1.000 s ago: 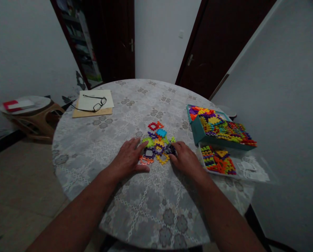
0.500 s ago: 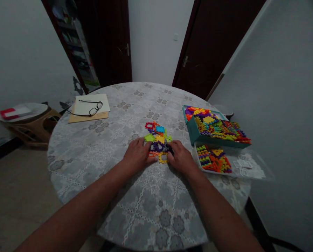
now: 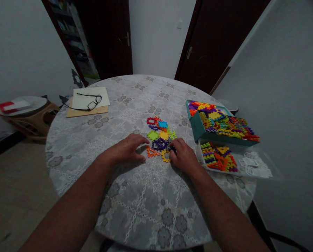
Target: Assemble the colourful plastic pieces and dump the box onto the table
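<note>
A small cluster of toothed plastic building pieces point(image 3: 164, 135) lies flat on the table, in red, orange, blue, green, yellow and dark purple. My left hand point(image 3: 127, 149) is just left of it, thumb and fingers apart, holding nothing. Closest to that hand is an orange triangular piece point(image 3: 152, 152) with an open middle. My right hand point(image 3: 182, 154) rests at the cluster's right edge, fingers curled down over a dark piece point(image 3: 173, 149) that they partly hide. Beside its thumb lies a yellow ring-shaped piece point(image 3: 165, 156).
At the right stand a teal box point(image 3: 197, 127) heaped with colourful pieces and a clear plastic tray point(image 3: 200, 154) with more pieces and white ones. Eyeglasses point(image 3: 92, 105) lie on paper and a brown sheet point(image 3: 100, 110) at the left. The table point(image 3: 135, 210) has a patterned cloth.
My left hand has let go of the cluster and drawn back left, its fingers spreading. The orange triangular piece is uncovered. My right hand stays at the cluster's right edge. The view has shifted slightly.
</note>
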Demonstrator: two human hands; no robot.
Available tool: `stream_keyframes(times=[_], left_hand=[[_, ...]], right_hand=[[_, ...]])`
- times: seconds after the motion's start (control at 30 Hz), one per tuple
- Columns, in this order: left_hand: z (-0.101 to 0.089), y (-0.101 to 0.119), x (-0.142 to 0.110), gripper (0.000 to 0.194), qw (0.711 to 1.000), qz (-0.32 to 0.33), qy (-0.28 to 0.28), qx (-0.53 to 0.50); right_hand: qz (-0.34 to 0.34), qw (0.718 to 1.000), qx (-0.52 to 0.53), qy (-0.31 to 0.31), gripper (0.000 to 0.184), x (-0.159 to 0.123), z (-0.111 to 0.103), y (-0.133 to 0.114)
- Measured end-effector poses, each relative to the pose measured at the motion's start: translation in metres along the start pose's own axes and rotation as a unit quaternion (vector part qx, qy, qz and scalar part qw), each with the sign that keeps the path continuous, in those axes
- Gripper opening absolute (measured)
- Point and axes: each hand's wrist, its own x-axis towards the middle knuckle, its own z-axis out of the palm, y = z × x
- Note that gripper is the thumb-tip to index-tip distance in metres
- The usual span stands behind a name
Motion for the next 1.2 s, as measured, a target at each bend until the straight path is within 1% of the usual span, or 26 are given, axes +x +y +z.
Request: stream_keyframes(times=[0.1,0.3,0.43,0.53,0.63,0.73,0.9,1.03,1.1,1.2], left_hand=[[-0.006,0.003,0.001,0.043,0.999,0.012,-0.041,0.004],[-0.005,0.016,0.004,0.038,0.999,0.007,-0.037,0.026],[-0.005,0.019,0.005,0.026,0.998,0.022,-0.042,0.030],[-0.003,0.018,0.007,0.016,0.998,0.039,-0.044,0.031],[0.002,0.019,0.009,0.009,0.996,0.065,-0.048,0.029],[0.007,0.020,0.010,0.005,0.995,0.079,-0.046,0.035],[0.008,0.021,0.009,0.013,0.994,0.091,-0.045,0.037],[0.008,0.021,0.010,0.011,0.995,0.080,-0.045,0.044],[0.009,0.021,0.010,0.012,0.997,0.067,-0.025,0.034],[0.013,0.024,0.011,0.016,0.999,0.037,0.032,0.011]], right_hand=[[-0.001,1.000,-0.005,-0.003,0.018,-0.002,-0.001,0.000],[-0.008,1.000,0.005,0.000,0.014,-0.004,-0.002,0.000],[-0.024,1.000,0.017,0.010,0.012,-0.003,-0.001,0.001],[-0.034,0.998,0.034,0.028,0.009,-0.002,0.001,0.003],[-0.019,0.996,0.056,0.059,0.008,0.002,0.002,0.007],[0.016,0.993,0.087,0.082,0.017,0.006,0.004,0.013],[0.072,0.986,0.107,0.107,0.030,0.009,0.003,0.018],[0.098,0.981,0.129,0.109,0.033,0.008,0.000,0.016],[0.113,0.976,0.148,0.110,0.035,0.007,-0.001,0.015],[0.120,0.968,0.181,0.121,0.036,0.006,0.000,0.011]])
